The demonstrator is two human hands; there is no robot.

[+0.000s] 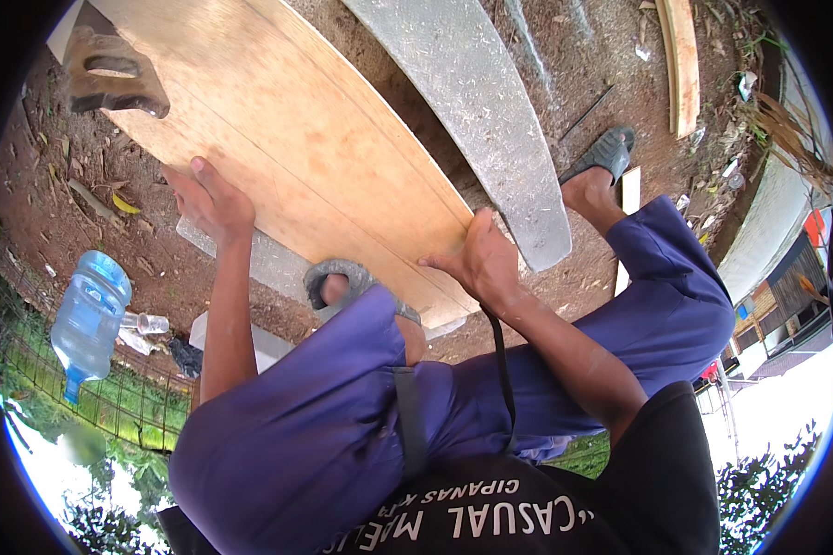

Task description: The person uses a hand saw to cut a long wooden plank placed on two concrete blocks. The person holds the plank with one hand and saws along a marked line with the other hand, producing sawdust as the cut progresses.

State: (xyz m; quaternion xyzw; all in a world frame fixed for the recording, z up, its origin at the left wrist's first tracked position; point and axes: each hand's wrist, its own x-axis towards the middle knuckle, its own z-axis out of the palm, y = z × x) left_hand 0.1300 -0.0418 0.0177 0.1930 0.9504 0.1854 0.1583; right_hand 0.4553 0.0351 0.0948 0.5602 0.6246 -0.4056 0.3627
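Here, left fingers point(201, 170), right fingers point(444, 265) touch wooden board point(292, 139), opposite edges.

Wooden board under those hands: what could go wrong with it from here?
The saw overlaps the edge of the board, so it might slide off if the board tips.
The left hand and right hand are bare against its edges, so splinters seem possible.
Bare toes show at the board's edge, so a slip might pinch them.
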